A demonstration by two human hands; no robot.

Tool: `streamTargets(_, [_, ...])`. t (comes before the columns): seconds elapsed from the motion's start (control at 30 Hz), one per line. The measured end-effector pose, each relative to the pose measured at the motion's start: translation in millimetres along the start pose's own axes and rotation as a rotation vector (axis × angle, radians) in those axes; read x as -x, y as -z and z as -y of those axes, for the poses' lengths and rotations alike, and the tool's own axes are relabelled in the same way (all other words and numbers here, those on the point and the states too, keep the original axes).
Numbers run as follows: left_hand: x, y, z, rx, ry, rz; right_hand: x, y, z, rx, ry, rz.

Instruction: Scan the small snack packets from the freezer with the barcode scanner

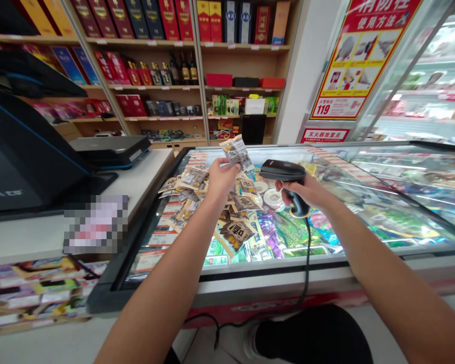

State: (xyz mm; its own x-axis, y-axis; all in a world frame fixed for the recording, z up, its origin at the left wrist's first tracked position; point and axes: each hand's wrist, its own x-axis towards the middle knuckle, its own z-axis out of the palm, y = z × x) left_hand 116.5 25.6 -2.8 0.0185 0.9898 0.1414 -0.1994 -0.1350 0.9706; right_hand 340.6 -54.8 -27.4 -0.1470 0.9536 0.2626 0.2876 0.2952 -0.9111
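My left hand (220, 178) is raised over a glass-topped chest freezer (364, 268) and pinches a small clear snack packet (236, 151) by its lower edge. My right hand (302, 191) grips the handle of a black barcode scanner (284, 172), whose head points left toward the packet. The scanner's cable (307, 263) hangs down over the freezer's front edge. Below both hands several small snack packets (212, 202) lie scattered on the glass lid.
A white counter (34, 232) at the left holds a dark register screen (18, 156) and a flat black device (109, 149). Wooden shelves (197, 88) of boxes and bottles stand behind. A red poster (358, 55) and a glass-door fridge (428, 81) are at the right.
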Motion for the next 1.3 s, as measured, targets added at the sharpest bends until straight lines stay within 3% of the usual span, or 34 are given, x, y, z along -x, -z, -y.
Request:
streamTargets(0.23, [-6.4, 1.6, 4.3, -0.057, -0.006, -0.002, 0.1, -5.4, 9.0, -0.061, 0.008, -0.053])
streamTargets(0.37, [-12.8, 9.5, 2.5, -0.151, -0.103, 0.026, -2.5, 1.7, 4.2, -0.055, -0.001, -0.081])
streamTargets(0.47, [-10.8, 22.6, -7.7, -0.477, -0.37, -0.042, -5.3, 17.3, -4.3, 0.085, -0.04, -0.171])
streamTargets(0.57, [-3.3, 35.4, -19.9, -1.024, -0.607, -0.191, -6.1, 41.3, -12.8, 0.394, -0.224, -0.348])
streamTargets(0.67, [3.1, 41.2, -24.6, -1.401, -0.547, -0.207, -3.4, 65.6, -19.6, 0.632, -0.482, -0.349])
streamTargets(0.77, [4.8, 40.8, -21.7, -1.548, -0.386, -0.1, 0.4, 80.2, -24.9, 0.735, -0.61, -0.245])
streamTargets(0.9, [6.9, 37.1, -18.9, -1.585, -0.284, -0.008, 2.2, 82.4, -29.6, 0.757, -0.623, -0.184])
streamTargets(1.07, [16.3, 26.1, -22.1, -1.489, -0.447, -0.072, -1.1, 74.3, -29.1, 0.648, -0.494, -0.054])
streamTargets(1.13, [18.8, 19.6, -20.9, -1.447, -0.506, 0.008, -3.2, 68.4, -26.6, 0.63, -0.417, -0.021])
streamTargets(1.3, [20.3, 6.2, -4.4, -1.274, -0.512, 0.369, -5.6, 47.0, -14.9, 0.565, -0.197, -0.086])
